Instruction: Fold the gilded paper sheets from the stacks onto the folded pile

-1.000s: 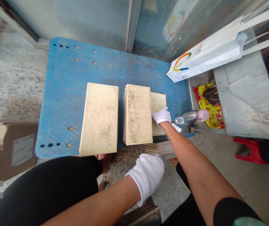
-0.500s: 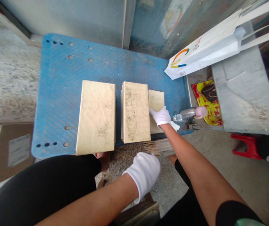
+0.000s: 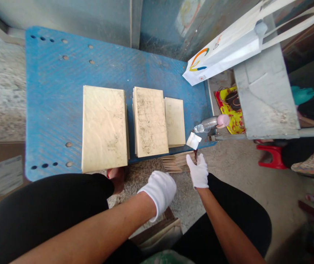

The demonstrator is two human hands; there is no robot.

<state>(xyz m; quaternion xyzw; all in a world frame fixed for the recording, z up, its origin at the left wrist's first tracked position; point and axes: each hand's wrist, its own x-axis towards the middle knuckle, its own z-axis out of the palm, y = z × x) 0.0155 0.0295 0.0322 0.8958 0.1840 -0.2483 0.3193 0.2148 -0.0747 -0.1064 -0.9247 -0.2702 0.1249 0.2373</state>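
Three lots of cream tiles lie on a blue platform (image 3: 58, 91): a large tile stack on the left (image 3: 104, 128), a dirt-marked stack in the middle (image 3: 150, 121), and a smaller tile (image 3: 174, 121) to the right. My right hand (image 3: 198, 172), in a white glove, hovers with fingers spread just above a low pile of tiles (image 3: 177, 163) on the floor by the platform's edge. It holds nothing. My gloved left hand (image 3: 160, 191) hangs over my knee with the fingers curled downward and hidden.
A small white cloth (image 3: 194, 140) and a bottle with a pink cap (image 3: 211, 124) lie at the platform's right corner. A white paper bag (image 3: 228, 47) leans on a grey concrete block (image 3: 263, 91). A red stool (image 3: 272, 158) and a cardboard box (image 3: 0, 172) flank me.
My right hand has left the small tile on the platform and drawn back toward me, now over the floor pile. The view has tilted down and right. My left hand barely moved.
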